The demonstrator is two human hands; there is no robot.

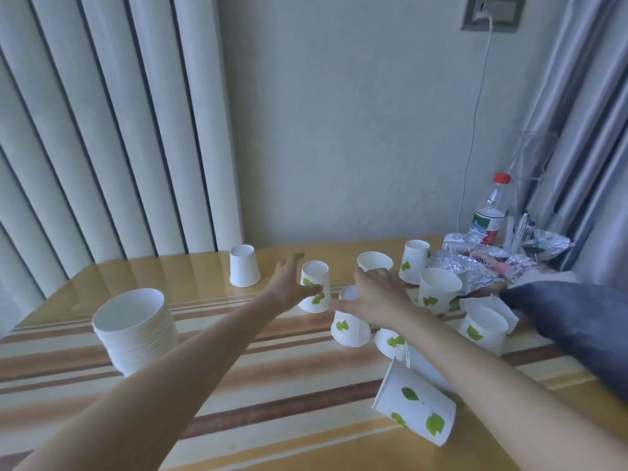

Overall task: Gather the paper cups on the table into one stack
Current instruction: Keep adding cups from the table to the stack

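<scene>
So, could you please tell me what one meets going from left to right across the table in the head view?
Cup stack → plain upturned cup → left hand → right hand → upright cup → bottle → dark cushion.

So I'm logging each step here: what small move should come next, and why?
Probably close the left hand on the upside-down cup it touches and lift it. The right hand is open over another cup, and the stack waits at the left.
</scene>
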